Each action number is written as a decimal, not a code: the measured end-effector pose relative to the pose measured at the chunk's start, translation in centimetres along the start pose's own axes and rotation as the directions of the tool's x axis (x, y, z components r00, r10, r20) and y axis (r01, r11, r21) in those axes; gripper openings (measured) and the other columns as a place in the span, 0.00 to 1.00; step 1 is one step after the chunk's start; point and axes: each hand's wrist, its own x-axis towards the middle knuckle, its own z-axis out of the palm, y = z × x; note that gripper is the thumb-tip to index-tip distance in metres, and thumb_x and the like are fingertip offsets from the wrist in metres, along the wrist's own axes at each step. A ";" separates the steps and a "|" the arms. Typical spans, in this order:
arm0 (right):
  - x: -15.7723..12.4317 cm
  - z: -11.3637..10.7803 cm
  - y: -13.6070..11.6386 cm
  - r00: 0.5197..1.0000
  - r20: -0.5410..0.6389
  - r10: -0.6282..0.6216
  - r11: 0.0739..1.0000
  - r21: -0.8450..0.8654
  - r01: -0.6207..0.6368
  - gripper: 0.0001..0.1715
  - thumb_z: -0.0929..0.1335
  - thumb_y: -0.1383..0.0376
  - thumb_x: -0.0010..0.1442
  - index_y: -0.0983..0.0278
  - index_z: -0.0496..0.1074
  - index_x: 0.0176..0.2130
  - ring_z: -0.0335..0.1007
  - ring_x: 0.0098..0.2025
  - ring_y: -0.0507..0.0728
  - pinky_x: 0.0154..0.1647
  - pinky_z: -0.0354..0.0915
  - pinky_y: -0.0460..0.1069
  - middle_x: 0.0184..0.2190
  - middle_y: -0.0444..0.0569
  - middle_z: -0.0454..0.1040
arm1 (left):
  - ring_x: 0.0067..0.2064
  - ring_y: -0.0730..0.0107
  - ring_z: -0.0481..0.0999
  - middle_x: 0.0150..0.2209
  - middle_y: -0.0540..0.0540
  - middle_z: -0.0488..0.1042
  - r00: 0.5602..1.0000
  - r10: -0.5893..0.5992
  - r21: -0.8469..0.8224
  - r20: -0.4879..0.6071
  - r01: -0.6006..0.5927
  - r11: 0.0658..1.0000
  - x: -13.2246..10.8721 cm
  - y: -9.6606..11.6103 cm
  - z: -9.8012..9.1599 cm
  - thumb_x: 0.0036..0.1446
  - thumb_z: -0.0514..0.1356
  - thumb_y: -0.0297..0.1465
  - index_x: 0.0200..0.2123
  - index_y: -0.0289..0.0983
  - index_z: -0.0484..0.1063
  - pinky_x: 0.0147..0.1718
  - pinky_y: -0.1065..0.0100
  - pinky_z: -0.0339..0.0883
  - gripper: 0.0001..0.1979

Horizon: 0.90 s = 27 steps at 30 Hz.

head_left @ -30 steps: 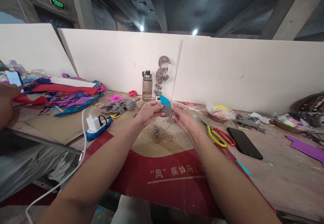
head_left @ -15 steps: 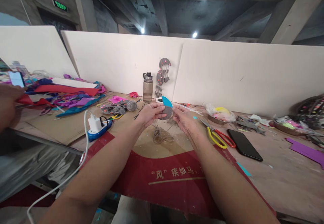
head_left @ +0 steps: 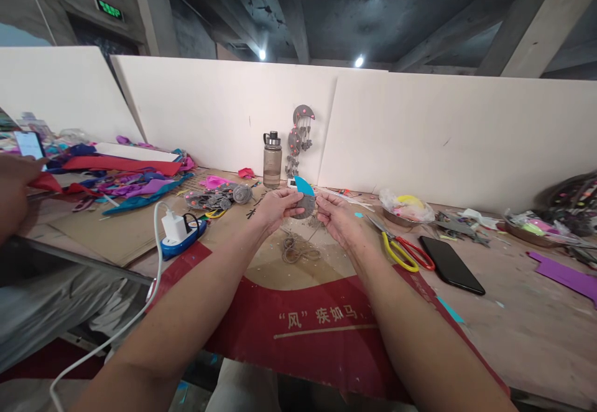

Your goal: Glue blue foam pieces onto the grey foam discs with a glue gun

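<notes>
My left hand (head_left: pixel 276 210) pinches a round grey felt piece (head_left: pixel 306 207) above the middle of the table. A bright blue felt piece (head_left: pixel 304 186) with a curved edge sticks up from its top. Just to the right, my right hand (head_left: pixel 334 214) has thumb and fingers pressed together close to the disc's edge; whatever lies between them is too small to make out. Below the hands a loose coil of thin brown cord (head_left: pixel 298 251) rests on the brown paper. A grey felt hanging ornament (head_left: pixel 301 132) with pink dots is propped against the white board behind.
Scissors (head_left: pixel 400 251) with yellow and red handles and a black phone (head_left: pixel 452 265) lie at right. A water bottle (head_left: pixel 272 160) stands at the back. At left are a power strip (head_left: pixel 184 241), coloured felt scraps (head_left: pixel 135 169) and another person's hand (head_left: pixel 18 179).
The grey disc and blue piece have shifted slightly left and turned a little. A small gap has opened between the disc and my right fingers.
</notes>
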 end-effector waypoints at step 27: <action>-0.4 0.9 0.7 0.990 -0.096 -0.102 0.993 -0.078 0.094 0.19 0.75 0.52 0.41 0.62 0.71 0.26 0.51 0.23 0.47 0.22 0.50 0.46 0.24 0.40 0.66 | 0.30 0.76 0.73 0.31 0.46 0.75 0.999 0.048 0.017 -0.005 -0.048 0.999 0.0 -1.0 0.1 0.42 0.72 0.39 0.31 0.33 0.74 0.30 0.72 0.73 0.18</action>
